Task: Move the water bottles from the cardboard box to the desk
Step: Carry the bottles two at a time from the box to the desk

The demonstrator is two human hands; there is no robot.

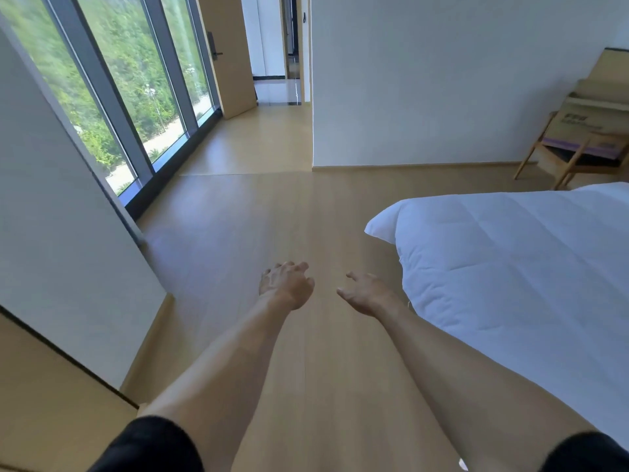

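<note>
A cardboard box (589, 122) with open flaps sits on a wooden chair (571, 161) at the far right, by the white wall. No water bottles show from here, and no desk is plainly in view. Both my arms stretch out over the wooden floor in the middle of the view, far from the box. My left hand (286, 284) holds nothing, its fingers loosely curled. My right hand (366, 292) is empty too, with its fingers relaxed and spread.
A bed with a white duvet (510, 267) fills the right side. Tall windows (136, 80) run along the left. A white wall panel (61, 233) stands at the near left, and an open wooden door (228, 56) leads to a hallway at the back.
</note>
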